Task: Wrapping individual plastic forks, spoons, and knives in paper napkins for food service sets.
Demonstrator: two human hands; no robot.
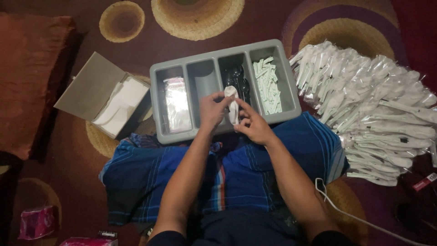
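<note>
My left hand (210, 110) and my right hand (251, 125) meet over the front of a grey four-compartment tray (291, 93). Together they pinch a small white folded piece (232, 101), held upright above the third compartment. That compartment holds dark plastic cutlery (238, 75). The far right compartment contains small white and green packets (268, 84). A clear bag of white items (177, 105) lies in the far left compartment. The second compartment looks bare.
A big heap of wrapped white plastic cutlery (373, 105) lies to the right. An open grey box with white tissues (109, 98) sits to the left. My blue striped cloth (236, 175) covers my lap. A white cable (359, 218) runs lower right. Pink packets (36, 221) lie lower left.
</note>
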